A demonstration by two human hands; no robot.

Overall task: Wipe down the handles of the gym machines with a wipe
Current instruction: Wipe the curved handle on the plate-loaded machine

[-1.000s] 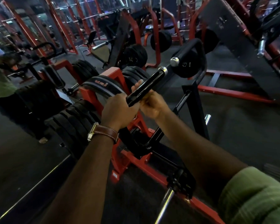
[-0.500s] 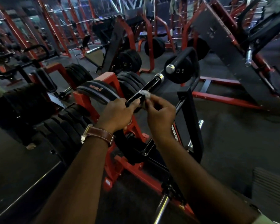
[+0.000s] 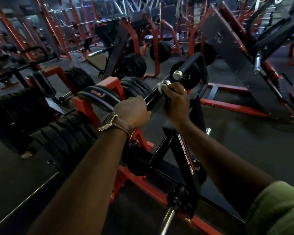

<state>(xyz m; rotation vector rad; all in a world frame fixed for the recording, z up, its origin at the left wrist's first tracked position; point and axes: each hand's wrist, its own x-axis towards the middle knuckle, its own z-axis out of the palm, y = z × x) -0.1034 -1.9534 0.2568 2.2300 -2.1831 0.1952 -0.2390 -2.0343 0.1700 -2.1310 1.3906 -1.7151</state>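
Now, handle: black bar slants up and away from the person toward a chrome end cap; it belongs to a black-and-red machine with white lettering on its upright.
Left hand: left hand grips the lower part of the bar, fingers curled round it, knuckles up.
Right hand: right hand is curled round the upper part of the bar, just below the end cap.
Wipe: small white wipe shows at the right hand's fingertips, pressed against the bar beside the cap; most of it is hidden under the hand.
Wrist: brown-strapped watch on the left wrist.
Sleeve: green sleeve on the right arm.
Second handle: another black handle with a chrome cap sits just beyond.
Surroundings: stacked black weight plates at left, red frames, dark floor.
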